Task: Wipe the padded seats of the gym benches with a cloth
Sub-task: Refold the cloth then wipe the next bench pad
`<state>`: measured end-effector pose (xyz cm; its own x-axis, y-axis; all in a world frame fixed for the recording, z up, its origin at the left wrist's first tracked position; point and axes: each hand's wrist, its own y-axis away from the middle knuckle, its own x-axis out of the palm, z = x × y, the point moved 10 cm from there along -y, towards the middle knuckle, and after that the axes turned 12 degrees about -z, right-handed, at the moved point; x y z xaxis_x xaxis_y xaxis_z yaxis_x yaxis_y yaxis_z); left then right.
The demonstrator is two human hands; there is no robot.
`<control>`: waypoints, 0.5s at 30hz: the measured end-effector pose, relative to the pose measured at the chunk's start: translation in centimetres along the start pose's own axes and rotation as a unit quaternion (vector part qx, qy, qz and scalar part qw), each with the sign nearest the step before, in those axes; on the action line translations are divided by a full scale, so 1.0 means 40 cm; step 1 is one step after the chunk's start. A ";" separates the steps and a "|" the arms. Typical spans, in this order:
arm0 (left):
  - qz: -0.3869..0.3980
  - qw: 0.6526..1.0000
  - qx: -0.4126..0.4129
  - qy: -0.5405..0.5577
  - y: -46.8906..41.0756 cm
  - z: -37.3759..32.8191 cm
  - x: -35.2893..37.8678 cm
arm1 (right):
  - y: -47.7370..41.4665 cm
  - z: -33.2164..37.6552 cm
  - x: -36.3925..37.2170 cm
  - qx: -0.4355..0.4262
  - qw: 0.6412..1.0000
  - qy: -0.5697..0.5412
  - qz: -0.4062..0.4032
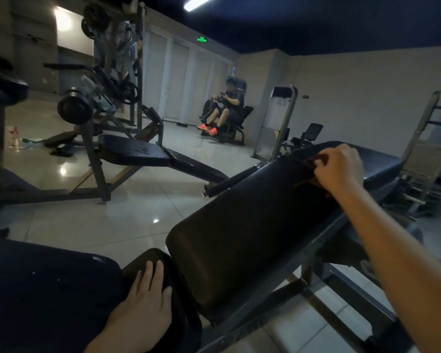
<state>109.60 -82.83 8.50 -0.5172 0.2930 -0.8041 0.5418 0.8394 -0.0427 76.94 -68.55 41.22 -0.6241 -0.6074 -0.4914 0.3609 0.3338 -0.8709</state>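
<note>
Right fingers (322,161): curled, pinching a bunched dark cloth (308,163) against the upholstery. The cloth is brownish and dim, so its full extent cannot be made out. The right hand (341,170) sits at the far, raised end of the long back pad (252,225), with the arm reaching out across that pad's right edge. Left fingers (152,273): straight and together, lying flat, holding nothing. The left hand (144,309) rests palm-down on the small seat pad (186,324) at the near, low end of the same bench, apparently as a brace. The cloth therefore lies on the top of the back pad, just short of the seam with a dark blue pad (382,161) beyond it. Judged step: wiping of this bench is under way with the cloth at the head end. No damp streak can be read in this light, so the share of the pad already covered cannot be told. The next move would call for firm downward pressure and a long pull of the cloth down the slope toward the seat pad. The left hand would have to lift clear before the cloth arrives there. Further out, a second bench (135,151) stands across the tiled floor (143,215), well apart and probably next in line. A spray bottle (13,135) stands on the floor at far left. A seated person (227,108) uses a machine near the back wall.
</note>
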 end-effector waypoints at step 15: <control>-0.046 0.996 0.075 -0.028 -0.387 -0.007 0.375 | -0.039 0.192 0.144 -0.035 0.998 -0.047 -0.004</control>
<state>93.28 -91.31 -2.74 -0.5336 0.1872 -0.8248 0.5883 0.7827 -0.2030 78.10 -78.13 39.85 -0.5581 -0.6740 -0.4840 0.3041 0.3766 -0.8750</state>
